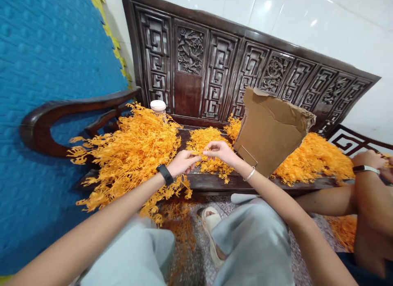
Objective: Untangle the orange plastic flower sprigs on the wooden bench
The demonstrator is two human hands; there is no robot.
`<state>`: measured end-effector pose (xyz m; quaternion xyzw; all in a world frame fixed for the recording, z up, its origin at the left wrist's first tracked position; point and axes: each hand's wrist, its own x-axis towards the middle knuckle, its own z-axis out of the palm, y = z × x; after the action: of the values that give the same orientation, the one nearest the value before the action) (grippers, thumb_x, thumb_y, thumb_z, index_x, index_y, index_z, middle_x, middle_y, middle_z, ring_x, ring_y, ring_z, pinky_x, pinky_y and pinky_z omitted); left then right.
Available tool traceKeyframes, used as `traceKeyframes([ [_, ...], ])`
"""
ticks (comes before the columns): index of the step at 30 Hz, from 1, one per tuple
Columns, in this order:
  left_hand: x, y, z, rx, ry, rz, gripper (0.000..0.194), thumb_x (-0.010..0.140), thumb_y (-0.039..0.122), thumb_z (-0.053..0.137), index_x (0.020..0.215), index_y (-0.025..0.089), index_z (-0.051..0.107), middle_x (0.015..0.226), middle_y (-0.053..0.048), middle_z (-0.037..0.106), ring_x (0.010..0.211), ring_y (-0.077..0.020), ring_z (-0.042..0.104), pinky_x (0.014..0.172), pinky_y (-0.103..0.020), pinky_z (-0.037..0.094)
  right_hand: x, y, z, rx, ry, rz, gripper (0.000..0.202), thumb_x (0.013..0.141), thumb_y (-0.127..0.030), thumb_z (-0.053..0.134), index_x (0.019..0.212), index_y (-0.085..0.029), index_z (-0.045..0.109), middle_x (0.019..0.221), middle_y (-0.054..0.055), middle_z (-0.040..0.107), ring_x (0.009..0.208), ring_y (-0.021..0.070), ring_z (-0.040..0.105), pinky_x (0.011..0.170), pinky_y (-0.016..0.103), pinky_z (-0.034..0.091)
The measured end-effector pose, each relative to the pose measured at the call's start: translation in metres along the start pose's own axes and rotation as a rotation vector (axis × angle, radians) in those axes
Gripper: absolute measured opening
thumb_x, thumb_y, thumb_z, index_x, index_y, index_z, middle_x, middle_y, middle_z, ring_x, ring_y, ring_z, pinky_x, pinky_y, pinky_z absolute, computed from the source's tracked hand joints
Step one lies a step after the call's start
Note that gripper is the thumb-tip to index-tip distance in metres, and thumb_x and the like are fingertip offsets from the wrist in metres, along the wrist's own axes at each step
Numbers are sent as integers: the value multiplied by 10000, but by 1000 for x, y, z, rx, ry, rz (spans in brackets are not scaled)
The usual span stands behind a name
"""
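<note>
Left hand, right hand pinch an orange strand, work underway | orange heaps across desk | finished share unclear

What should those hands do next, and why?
Maybe ease the left hand and right hand slightly apart: they nearly touch, seeming to pinch a thin orange strand over the small orange pile, so a soft pull might straighten it.
</note>
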<state>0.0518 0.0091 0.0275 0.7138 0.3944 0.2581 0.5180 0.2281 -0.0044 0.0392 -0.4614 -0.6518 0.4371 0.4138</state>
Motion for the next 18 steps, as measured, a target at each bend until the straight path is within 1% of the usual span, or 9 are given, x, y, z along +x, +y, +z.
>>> traceKeyframes([
  [3,-2,-5,-2,-21,-56,19,202,748,327,530,636,160,545,422,38,483,306,-80,409,337,-210,281,2,3,-4,12,104,47,337,544,-416,732,630,-145,550,523,-24,555,476,81,511,438,197,348],
  [6,-2,-11,-4,-38,-93,29,233,759,364,510,696,151,582,413,51,437,325,-71,374,366,-207,287,5,9,-5,-14,123,84,350,547,-438,721,588,-143,539,449,-39,506,418,62,449,412,192,301],
  [8,-1,-13,-4,-40,-91,36,258,766,377,491,687,148,579,404,59,397,339,-66,348,379,-202,280,8,14,-2,-13,155,111,365,529,-445,726,566,-149,516,431,-52,484,398,52,419,409,191,299],
  [10,1,-13,-2,-32,-68,38,252,773,364,472,680,150,567,412,63,379,356,-66,339,388,-199,275,13,18,3,-6,222,124,383,510,-448,732,551,-154,490,453,-52,493,398,48,418,416,192,318],
  [12,4,-12,2,-13,-29,48,228,775,335,463,679,152,560,426,63,382,374,-67,343,399,-197,281,22,22,4,-29,290,118,376,531,-445,720,550,-157,479,467,-48,498,400,49,416,421,195,328],
  [14,5,-10,5,5,5,32,217,768,314,463,650,153,549,422,61,388,378,-68,345,404,-199,282,31,28,-5,-79,422,108,344,594,-432,682,562,-163,471,445,-52,468,396,57,407,419,198,322],
  [16,3,-10,6,2,-25,-25,226,754,318,474,607,156,533,397,58,387,361,-70,334,394,-204,265,36,38,-26,-128,666,116,308,665,-423,623,591,-174,458,421,-62,424,393,71,399,422,205,319],
  [17,1,-10,6,-3,-59,-61,231,745,325,483,591,159,528,385,57,386,348,-69,323,385,-207,251,37,45,-39,-142,809,141,291,691,-424,593,618,-177,458,427,-62,419,398,80,406,425,211,323],
  [18,-2,-12,5,-8,-98,-91,233,735,335,494,584,161,527,377,57,388,337,-68,312,377,-209,236,36,52,-52,-169,907,157,281,706,-430,571,646,-174,470,444,-57,431,413,86,416,439,215,337],
])
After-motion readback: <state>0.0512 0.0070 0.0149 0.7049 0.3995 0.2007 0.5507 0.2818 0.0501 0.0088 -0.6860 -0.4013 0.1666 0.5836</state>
